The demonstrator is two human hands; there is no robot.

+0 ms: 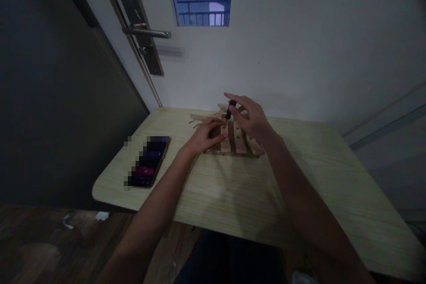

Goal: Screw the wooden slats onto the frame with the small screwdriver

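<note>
A small slatted wooden piece (237, 140) with dark holes in its pale strips lies on the table. My right hand (249, 113) pinches the black handle of a screwdriver (230, 108) between thumb and fingers, with the index finger stretched out above. The tool stands nearly upright, its lower end at the far left part of the wood. Flat across the left side of the piece rests my left hand (207, 135), fingers spread and thumb on a pale strip, holding nothing between them. The exact contact at the screwdriver's tip is too small to make out.
Thin wooden pieces (199, 117) and small screws or nails lie behind my left hand. A phone (149, 162) with a lit screen sits on the left of the pale table (213, 195). A white door with a metal handle (149, 33) rises behind.
</note>
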